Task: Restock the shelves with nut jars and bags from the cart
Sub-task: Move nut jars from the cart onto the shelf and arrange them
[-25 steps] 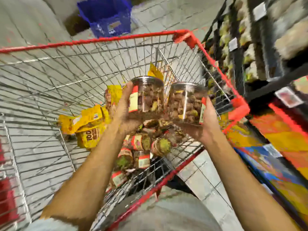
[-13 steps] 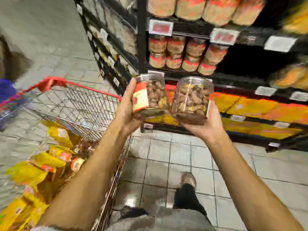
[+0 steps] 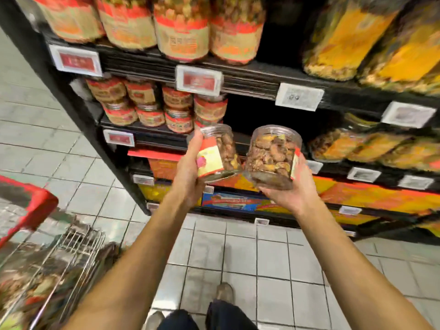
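The person stands facing the black shelving [image 3: 250,78], both bare forearms stretched forward. The left hand [image 3: 190,173] grips the left nut jar [image 3: 219,151], thumb and fingers curled round its side and over its red-and-cream label; this clear plastic jar tilts to the left. The right hand [image 3: 294,188] cups the right nut jar [image 3: 271,154] from below and from the right, fingers curled against its wall, and the jar leans slightly to the left. The two jars are held side by side, their lower edges close together, in the air in front of a dark gap on the middle shelf.

To the left of that gap stand the stacked small jars [image 3: 152,104] with red and tan labels. The shelf above carries the large jars [image 3: 182,32], and price tags [image 3: 199,80] hang on the shelf edges. Yellow bags [image 3: 352,41] fill the upper right, with more bags lying on the middle shelf to the right.

The cart [image 3: 31,206], with its red corner and wire sides, sits at the near left, its contents blurred. A shoe [image 3: 225,292] rests on the grey tiled floor [image 3: 238,253] below.
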